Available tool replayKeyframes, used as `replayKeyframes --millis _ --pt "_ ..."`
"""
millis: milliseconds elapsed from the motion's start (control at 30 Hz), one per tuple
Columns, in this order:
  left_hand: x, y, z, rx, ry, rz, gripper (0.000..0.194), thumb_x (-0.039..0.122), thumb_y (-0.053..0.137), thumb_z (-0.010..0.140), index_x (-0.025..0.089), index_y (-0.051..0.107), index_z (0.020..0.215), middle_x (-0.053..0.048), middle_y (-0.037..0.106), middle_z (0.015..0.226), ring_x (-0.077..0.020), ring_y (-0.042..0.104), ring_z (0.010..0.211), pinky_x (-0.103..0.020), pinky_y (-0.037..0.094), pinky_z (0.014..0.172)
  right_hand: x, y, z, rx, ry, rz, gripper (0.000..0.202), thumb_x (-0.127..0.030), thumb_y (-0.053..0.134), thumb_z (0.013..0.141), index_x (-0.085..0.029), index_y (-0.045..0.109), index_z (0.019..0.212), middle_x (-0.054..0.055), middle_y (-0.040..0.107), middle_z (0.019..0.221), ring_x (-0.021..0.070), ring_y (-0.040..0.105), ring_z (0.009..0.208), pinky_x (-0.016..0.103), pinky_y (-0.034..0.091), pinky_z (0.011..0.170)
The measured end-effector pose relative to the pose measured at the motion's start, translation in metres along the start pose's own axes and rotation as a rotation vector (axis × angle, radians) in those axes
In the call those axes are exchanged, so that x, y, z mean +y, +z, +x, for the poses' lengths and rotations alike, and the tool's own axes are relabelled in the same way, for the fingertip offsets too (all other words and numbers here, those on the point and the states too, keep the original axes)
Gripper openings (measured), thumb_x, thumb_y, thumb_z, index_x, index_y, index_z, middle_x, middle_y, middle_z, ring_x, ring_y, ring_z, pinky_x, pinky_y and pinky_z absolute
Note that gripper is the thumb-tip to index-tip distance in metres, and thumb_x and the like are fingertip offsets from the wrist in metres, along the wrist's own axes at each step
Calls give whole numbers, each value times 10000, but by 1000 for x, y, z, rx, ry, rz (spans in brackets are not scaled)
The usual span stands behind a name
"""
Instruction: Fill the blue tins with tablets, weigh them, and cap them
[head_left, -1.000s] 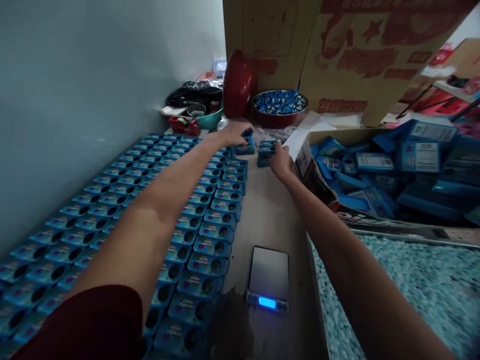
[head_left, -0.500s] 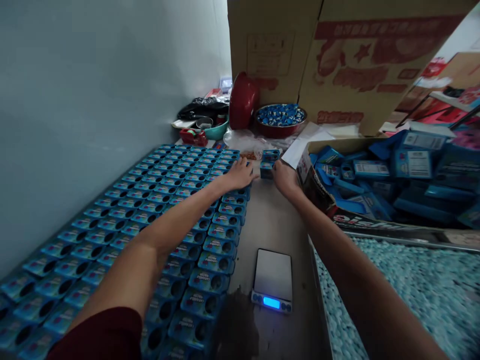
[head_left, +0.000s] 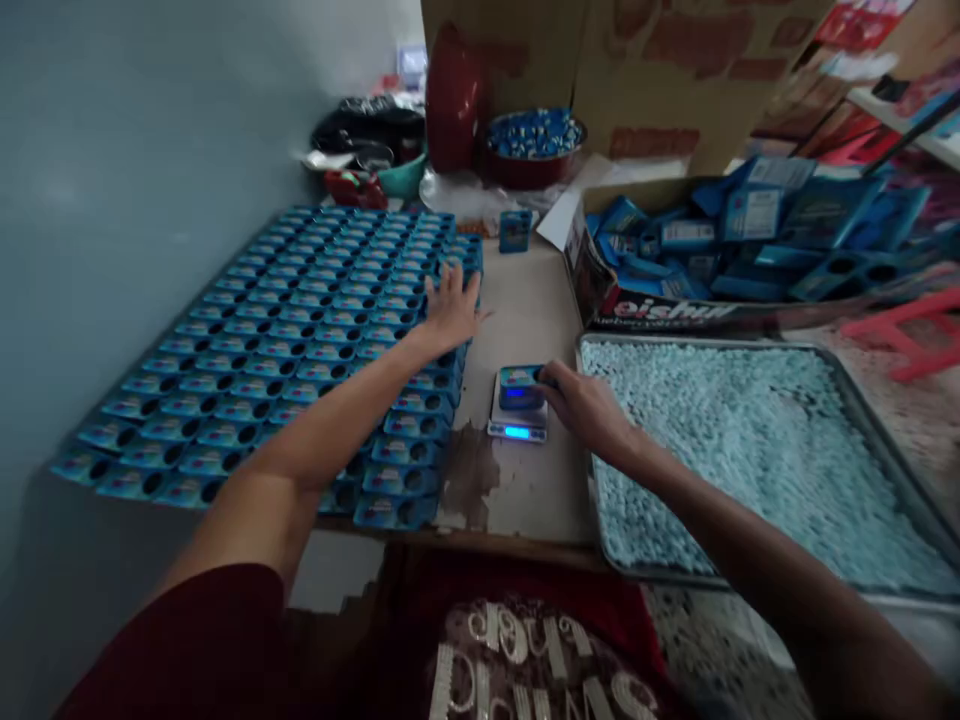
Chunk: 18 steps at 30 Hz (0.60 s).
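Observation:
My right hand (head_left: 589,405) pinches a small blue box (head_left: 522,378) with a rounded end. The box is on or just over the pan of a digital kitchen scale (head_left: 517,431), whose display glows blue; whether it bears full weight there I cannot tell. My left hand (head_left: 451,312) is open with fingers spread, over the right edge of a wide layout of blue boxes (head_left: 315,310) in rows, each with a dark round hole. It holds nothing. Another blue box (head_left: 515,231) stands upright at the far end of the table.
A metal tray (head_left: 712,342) of pale turquoise pellets lies to the right. Behind it is a carton (head_left: 667,312) of blue packages. At the back are a red bowl (head_left: 536,172) of blue-and-white pieces, a tilted red basin (head_left: 454,105) and a big cardboard box (head_left: 667,80).
My right hand has come back from the far boxes to the scale with one blue box. My left hand remains over the rows, fingers now spread wider. The view has tilted down.

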<state>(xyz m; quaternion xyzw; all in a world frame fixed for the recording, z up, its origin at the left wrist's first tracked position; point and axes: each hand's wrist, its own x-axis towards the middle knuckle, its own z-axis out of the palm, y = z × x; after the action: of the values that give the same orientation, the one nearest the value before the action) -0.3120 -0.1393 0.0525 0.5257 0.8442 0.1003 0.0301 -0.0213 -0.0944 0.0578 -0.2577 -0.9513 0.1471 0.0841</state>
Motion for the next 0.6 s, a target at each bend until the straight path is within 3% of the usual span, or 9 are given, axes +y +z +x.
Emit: replayKeyframes --millis 133,200,333,400,500,600 --pt "-4 16 -1 -36 -113 -66 902 656 451 1081 144 283 1803 -247 185 1891 -500 105 1764 -767 70 1387 54 -6 -37 88 73 0 335 -473 559 1139 -257 672 1369 61 821 977 259 758 867 342 474 773" --pt "-7 21 0 -22 -112 -87 948 713 432 1064 140 278 1805 -238 175 1895 -483 81 1769 -755 38 1390 84 -11 -59 3 69 -106 391 -497 648 1080 -251 682 1383 87 822 1034 293 757 936 372 499 812" --pt "-10 24 5 -35 -117 -141 1168 911 500 926 192 264 1815 -172 195 1902 -476 23 1767 -736 -12 1397 123 -4 -95 -251 -37 -318 630 -478 791 947 -222 641 1502 210 721 1450 408 693 1241 467 530 948" --pt "-10 27 8 -49 -128 -161 1208 959 508 878 243 259 1818 -98 208 1906 -442 -4 1765 -699 -49 1408 131 4 -104 -332 -65 -345 485 -407 723 983 -201 678 1419 210 730 1387 382 701 1196 449 526 932" --pt "-11 32 11 -45 -133 -157 1122 960 417 918 289 248 1802 25 232 1901 -363 -64 1738 -667 -123 1400 142 6 -108 -411 -55 -242 230 -322 655 992 -206 719 1180 137 783 1118 291 729 960 368 503 796" --pt "-12 34 10 -28 -117 -143 1032 850 459 956 263 274 1784 41 217 1906 -340 -53 1724 -668 -119 1403 154 -9 -101 -368 60 -85 187 -374 676 987 -241 752 1093 64 801 942 237 716 781 338 481 714"
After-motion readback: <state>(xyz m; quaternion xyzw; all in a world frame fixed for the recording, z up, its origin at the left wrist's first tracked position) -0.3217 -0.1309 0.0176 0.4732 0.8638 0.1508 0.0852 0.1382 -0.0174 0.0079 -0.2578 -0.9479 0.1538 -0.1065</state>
